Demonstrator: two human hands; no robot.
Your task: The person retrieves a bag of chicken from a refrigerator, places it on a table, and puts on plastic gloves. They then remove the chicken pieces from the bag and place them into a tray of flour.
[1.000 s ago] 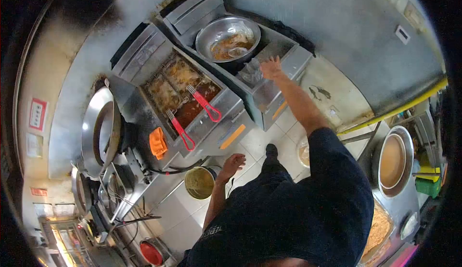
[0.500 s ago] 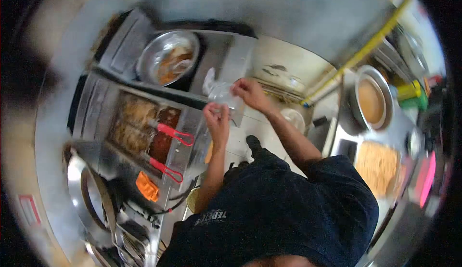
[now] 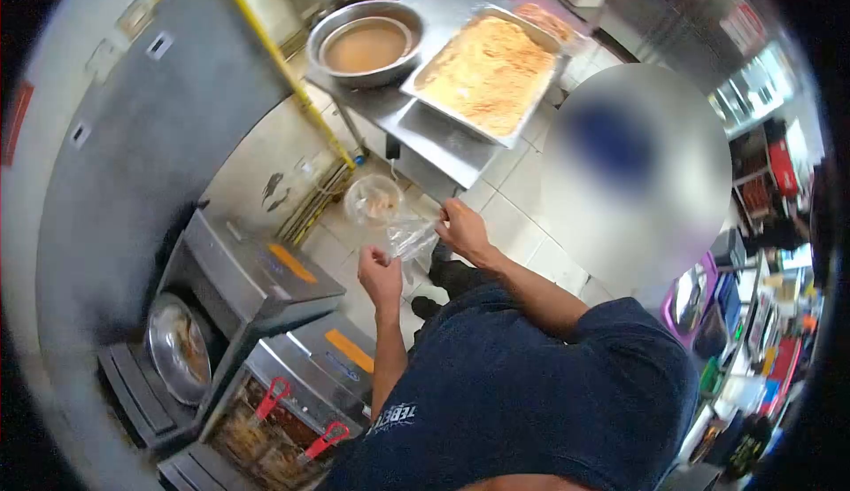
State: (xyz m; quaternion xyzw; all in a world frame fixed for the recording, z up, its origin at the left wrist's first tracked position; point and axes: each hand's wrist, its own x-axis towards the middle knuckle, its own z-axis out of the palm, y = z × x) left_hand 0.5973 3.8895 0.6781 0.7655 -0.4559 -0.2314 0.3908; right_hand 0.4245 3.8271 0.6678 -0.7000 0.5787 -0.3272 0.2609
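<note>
**Thin bag pinched between your two hands, beside an open tub**

Head view: your left hand is nearly closed, fingertips together on one side of a clear, thin plastic bag. Your right hand is also nearly closed, pinching the other side. The bag spans the gap between them, above the tiled floor, just beside a round, pale translucent tub with bits inside.

The film looks flimsy and your grips small, so pulling unevenly could tear it or slip it from your fingertips, and it could drop into the tub. Your left forearm is near the steel fryer with red-handled baskets; swinging back could bring skin or film against metal that may be hot. Reaching forward too low could catch the corner of the steel surface, which carries a rectangular metal tray of yellow-orange coating.
</note>
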